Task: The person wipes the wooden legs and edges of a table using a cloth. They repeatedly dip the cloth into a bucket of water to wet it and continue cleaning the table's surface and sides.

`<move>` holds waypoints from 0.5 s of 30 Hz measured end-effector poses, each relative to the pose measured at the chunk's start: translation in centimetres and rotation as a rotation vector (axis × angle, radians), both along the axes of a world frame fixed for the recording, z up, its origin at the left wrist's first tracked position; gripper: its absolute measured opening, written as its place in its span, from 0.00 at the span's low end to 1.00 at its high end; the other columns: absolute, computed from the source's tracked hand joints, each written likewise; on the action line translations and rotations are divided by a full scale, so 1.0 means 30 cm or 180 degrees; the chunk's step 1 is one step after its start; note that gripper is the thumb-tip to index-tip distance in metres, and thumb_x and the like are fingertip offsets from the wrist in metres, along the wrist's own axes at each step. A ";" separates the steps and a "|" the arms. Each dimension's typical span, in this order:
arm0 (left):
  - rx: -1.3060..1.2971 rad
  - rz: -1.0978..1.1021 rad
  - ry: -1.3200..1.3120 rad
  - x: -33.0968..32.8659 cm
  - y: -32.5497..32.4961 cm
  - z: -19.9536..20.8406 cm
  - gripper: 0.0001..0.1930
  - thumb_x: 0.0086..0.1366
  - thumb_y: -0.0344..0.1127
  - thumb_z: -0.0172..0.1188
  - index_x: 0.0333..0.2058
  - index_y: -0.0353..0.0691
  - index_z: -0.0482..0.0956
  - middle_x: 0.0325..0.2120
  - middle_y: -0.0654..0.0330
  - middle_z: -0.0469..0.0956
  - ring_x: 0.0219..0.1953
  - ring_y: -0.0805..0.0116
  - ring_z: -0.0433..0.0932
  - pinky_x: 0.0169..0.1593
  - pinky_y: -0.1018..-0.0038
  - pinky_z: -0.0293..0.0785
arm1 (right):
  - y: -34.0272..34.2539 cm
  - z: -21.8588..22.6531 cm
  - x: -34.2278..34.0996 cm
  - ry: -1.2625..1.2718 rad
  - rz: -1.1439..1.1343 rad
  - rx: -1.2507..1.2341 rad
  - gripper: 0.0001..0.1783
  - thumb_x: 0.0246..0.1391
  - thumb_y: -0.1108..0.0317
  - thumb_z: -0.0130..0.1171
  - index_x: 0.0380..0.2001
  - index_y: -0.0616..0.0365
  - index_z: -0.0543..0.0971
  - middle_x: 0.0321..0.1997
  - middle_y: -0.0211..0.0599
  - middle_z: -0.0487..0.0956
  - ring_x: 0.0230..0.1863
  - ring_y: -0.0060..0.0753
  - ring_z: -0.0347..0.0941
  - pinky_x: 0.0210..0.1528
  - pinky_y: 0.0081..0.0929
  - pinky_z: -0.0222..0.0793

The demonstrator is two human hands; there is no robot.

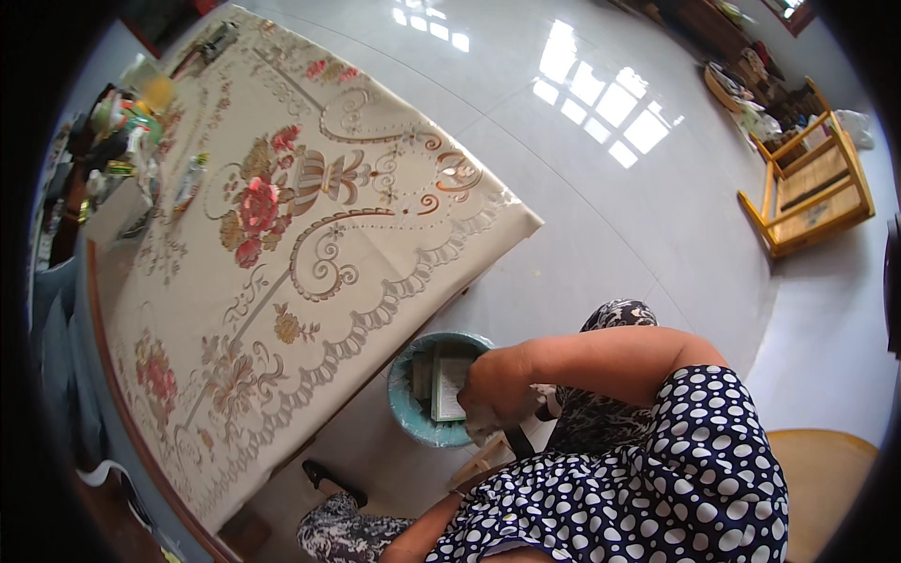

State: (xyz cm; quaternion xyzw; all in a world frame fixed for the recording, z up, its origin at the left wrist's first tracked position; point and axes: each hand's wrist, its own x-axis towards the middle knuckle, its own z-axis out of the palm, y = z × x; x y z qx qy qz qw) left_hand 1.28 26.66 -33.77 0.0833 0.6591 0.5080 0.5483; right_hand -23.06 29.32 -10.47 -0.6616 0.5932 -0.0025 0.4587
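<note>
My right hand (pixel 499 383) is over the right rim of a round teal bin (pixel 402 413). Its fingers curl downward, closed around something greyish and blurred that I cannot make out. Inside the bin, which has a thin clear plastic liner, a flat whitish rectangular thing with a green edge (pixel 450 387) stands beside darker pieces. My left forearm (pixel 427 533) comes in low in front of my body, with a thin band at the wrist. The fingers of my left hand are hidden by the polka-dot top.
A table with a flowered cream cloth (pixel 375 188) fills the left side, its edge close to the bin. Clutter (pixel 127 141) crowds its far left. A wooden chair (pixel 812 188) lies tipped at the right. A round wooden seat (pixel 817 488) is behind my right arm.
</note>
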 end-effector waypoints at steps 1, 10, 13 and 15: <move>-0.0058 -0.0007 0.0056 -0.008 0.016 -0.001 0.18 0.67 0.38 0.52 0.52 0.37 0.73 0.44 0.58 0.77 0.44 0.71 0.74 0.50 0.74 0.69 | 0.013 0.015 -0.001 0.0044 -0.0047 -0.0100 0.18 0.44 0.60 0.60 0.41 0.52 0.78 0.32 0.45 0.81 0.36 0.49 0.78 0.38 0.39 0.72; -0.0657 0.0136 0.0085 -0.054 0.123 0.208 0.17 0.67 0.38 0.52 0.51 0.37 0.74 0.43 0.58 0.78 0.44 0.71 0.75 0.49 0.74 0.70 | 0.158 0.138 -0.062 -0.0108 -0.0207 -0.1023 0.23 0.36 0.63 0.63 0.42 0.53 0.80 0.36 0.45 0.81 0.41 0.49 0.77 0.43 0.40 0.71; -0.0761 0.0029 0.0125 -0.084 0.176 0.257 0.17 0.67 0.38 0.52 0.51 0.37 0.74 0.43 0.58 0.78 0.44 0.71 0.75 0.49 0.74 0.70 | 0.205 0.146 -0.089 -0.0094 -0.0257 -0.1313 0.26 0.38 0.61 0.63 0.45 0.53 0.77 0.33 0.47 0.80 0.37 0.51 0.77 0.40 0.42 0.71; -0.0793 -0.0078 0.0142 -0.112 0.207 0.283 0.17 0.67 0.38 0.51 0.51 0.37 0.74 0.43 0.58 0.78 0.44 0.70 0.75 0.49 0.74 0.70 | 0.229 0.156 -0.114 0.0033 -0.0281 -0.1349 0.26 0.38 0.61 0.62 0.46 0.53 0.77 0.34 0.46 0.81 0.38 0.52 0.77 0.41 0.42 0.72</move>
